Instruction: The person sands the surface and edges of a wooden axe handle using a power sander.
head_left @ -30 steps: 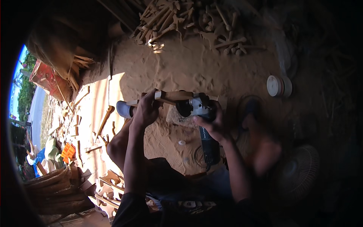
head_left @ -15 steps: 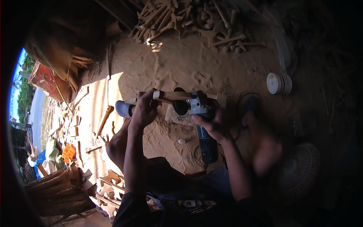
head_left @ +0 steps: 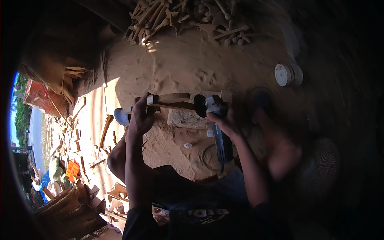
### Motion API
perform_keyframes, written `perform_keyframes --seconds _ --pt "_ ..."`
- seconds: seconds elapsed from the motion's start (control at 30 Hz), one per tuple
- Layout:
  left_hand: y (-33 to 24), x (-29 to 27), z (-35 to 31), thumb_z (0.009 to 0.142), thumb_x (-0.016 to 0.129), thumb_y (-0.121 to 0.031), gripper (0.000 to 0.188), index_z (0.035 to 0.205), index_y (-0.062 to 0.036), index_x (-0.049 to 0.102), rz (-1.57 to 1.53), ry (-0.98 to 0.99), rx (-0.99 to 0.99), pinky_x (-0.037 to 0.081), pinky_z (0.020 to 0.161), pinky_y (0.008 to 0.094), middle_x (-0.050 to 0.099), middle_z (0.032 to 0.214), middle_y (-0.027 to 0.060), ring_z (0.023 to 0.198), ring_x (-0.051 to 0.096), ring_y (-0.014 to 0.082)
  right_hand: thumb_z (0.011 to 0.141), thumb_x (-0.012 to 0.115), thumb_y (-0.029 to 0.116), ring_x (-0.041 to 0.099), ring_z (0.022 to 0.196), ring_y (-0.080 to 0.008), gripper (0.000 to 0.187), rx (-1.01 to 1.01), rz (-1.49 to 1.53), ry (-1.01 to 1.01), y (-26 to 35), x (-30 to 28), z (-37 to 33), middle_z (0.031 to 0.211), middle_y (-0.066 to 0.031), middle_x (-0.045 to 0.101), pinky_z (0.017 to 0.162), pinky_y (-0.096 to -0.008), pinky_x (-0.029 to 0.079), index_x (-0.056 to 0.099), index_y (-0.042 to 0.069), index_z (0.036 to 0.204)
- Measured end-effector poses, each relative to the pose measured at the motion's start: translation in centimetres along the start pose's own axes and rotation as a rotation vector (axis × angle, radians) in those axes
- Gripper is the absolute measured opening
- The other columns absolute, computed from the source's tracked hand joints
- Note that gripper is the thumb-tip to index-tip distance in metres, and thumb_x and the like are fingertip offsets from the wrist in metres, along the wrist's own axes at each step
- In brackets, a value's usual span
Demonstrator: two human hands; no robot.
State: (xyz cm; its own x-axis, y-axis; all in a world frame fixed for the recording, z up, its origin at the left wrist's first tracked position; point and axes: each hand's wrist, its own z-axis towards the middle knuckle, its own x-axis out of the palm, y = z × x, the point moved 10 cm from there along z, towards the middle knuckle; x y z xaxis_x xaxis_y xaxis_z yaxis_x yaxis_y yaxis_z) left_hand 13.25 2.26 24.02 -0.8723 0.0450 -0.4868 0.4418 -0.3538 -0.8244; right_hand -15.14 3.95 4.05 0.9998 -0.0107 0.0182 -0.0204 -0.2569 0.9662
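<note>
My left hand (head_left: 142, 116) is closed round the left end of a shaped wooden piece (head_left: 172, 100), holding it level above the dusty ground. In my right hand (head_left: 228, 122) is an angle grinder (head_left: 223, 144), its dark body hanging down toward me and its silver head at the top. The grinder's round black disc (head_left: 199, 105) faces the wood's right end; whether they touch I cannot tell. A pale block (head_left: 188, 119) lies on the ground just beyond and below the wooden piece.
Many cut wooden parts (head_left: 160, 18) are heaped at the far side. A white round tub (head_left: 284, 75) lies far right, and a fan (head_left: 322, 164) stands near right. More wood pieces (head_left: 105, 134) are scattered in sunlight at left, by a brown sack (head_left: 70, 208).
The grinder has moved right, away from the middle of the wooden piece to its right end. My view has shifted a little. Both hands keep their hold.
</note>
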Motion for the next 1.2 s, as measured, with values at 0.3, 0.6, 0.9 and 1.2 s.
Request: perform_keyframes --seconds 0.3,0.6,0.9,1.2 --pt "3.3 1.2 -1.3 0.105 0.057 -0.029 0.048 0.144 -0.0024 0.05 -0.015 0.073 -0.243 0.051 0.081 0.0342 0.06 0.114 0.0113 0.091 0.061 0.0197 0.074 0.09 0.031 0.06 0.122 -0.0271 0.086 0.13 -0.202 -0.225 -4.0 -4.2 -0.4 0.13 -0.0163 0.061 0.106 -0.04 0.047 0.047 -0.002 0.141" --pt "0.9 0.6 0.5 0.093 0.059 0.005 0.013 0.105 0.0012 0.062 -0.013 -0.048 -0.05 0.054 0.073 0.0324 0.064 0.086 0.0074 0.08 0.063 0.0163 0.076 0.089 0.029 0.066 0.1 -0.0193 0.072 -0.113 0.145 0.145 10.0 2.7 -3.4 0.112 -0.0084 0.067 0.087 -0.035 0.056 0.052 0.0 0.13" --pt "0.3 0.8 0.8 0.09 0.058 0.006 0.014 0.103 0.002 0.063 -0.006 -0.065 -0.051 0.055 0.071 0.0329 0.064 0.083 0.0086 0.077 0.064 0.017 0.075 0.09 0.026 0.066 0.102 -0.0186 0.071 -0.075 0.015 -0.009 3.3 0.4 -1.9 0.112 -0.011 0.066 0.088 -0.0356 0.056 0.052 -0.001 0.128" --pt "3.2 -0.1 0.1 0.091 0.064 -0.003 0.025 0.115 0.0008 0.064 0.119 -0.08 -0.142 0.053 0.085 0.0403 0.068 0.094 0.0129 0.091 0.066 0.0247 0.076 0.087 0.024 0.063 0.114 -0.0274 0.078 -0.017 -0.144 -0.151 -3.2 -3.6 -0.3 0.122 -0.018 0.062 0.098 -0.0405 0.051 0.045 -0.002 0.136"
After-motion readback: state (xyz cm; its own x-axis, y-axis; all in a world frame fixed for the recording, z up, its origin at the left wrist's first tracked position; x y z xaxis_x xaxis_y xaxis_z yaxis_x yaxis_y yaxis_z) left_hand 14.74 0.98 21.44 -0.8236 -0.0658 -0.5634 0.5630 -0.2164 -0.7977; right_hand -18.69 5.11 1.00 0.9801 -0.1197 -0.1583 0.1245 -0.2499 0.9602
